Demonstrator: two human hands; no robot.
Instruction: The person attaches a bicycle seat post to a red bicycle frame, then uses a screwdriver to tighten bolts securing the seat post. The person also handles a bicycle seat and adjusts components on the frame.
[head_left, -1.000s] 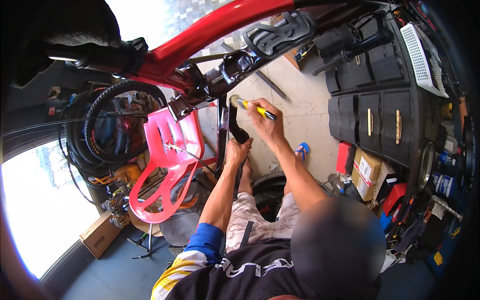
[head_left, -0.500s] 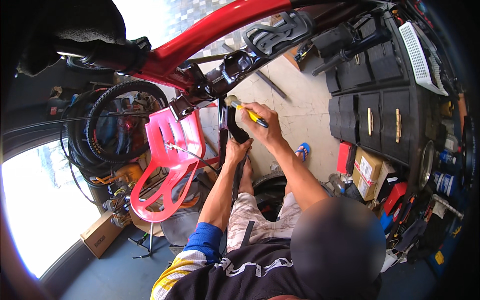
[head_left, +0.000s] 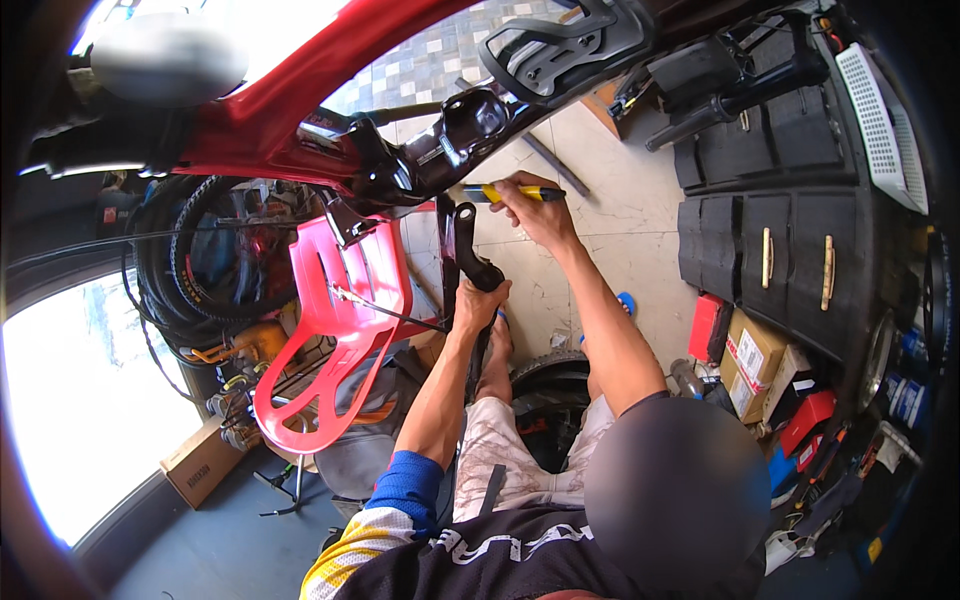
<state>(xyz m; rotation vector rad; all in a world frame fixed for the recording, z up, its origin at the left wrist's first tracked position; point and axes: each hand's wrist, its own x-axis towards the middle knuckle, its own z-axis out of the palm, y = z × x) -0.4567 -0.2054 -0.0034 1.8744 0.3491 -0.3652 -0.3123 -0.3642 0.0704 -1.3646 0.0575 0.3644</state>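
Observation:
My left hand [head_left: 482, 302] is wrapped round the lower end of a glossy black bicycle frame arm [head_left: 462, 240], which hangs below the main frame. In my right hand [head_left: 538, 212] is a brush with a yellow and black handle [head_left: 488, 193], held nearly level. Its head points left, at the top of the black arm near the frame's dark underside; the bristles are mostly hidden there. Above both hands runs the red and black bicycle frame [head_left: 270, 120], with a grey bottle cage [head_left: 560, 50] on its tube.
A pink plastic chair [head_left: 350, 280] stands left of my left hand, with a cable crossing it. Tyres [head_left: 190, 270] are heaped behind it. On the right are black drawers [head_left: 750, 240], boxes [head_left: 750, 360] and a white basket [head_left: 868, 110]. A wheel [head_left: 550, 380] lies between my legs.
The brush has swung from a downward slant to nearly level, and my right hand has risen slightly with it. My left hand keeps its hold. The view has shifted, so the frame looks larger.

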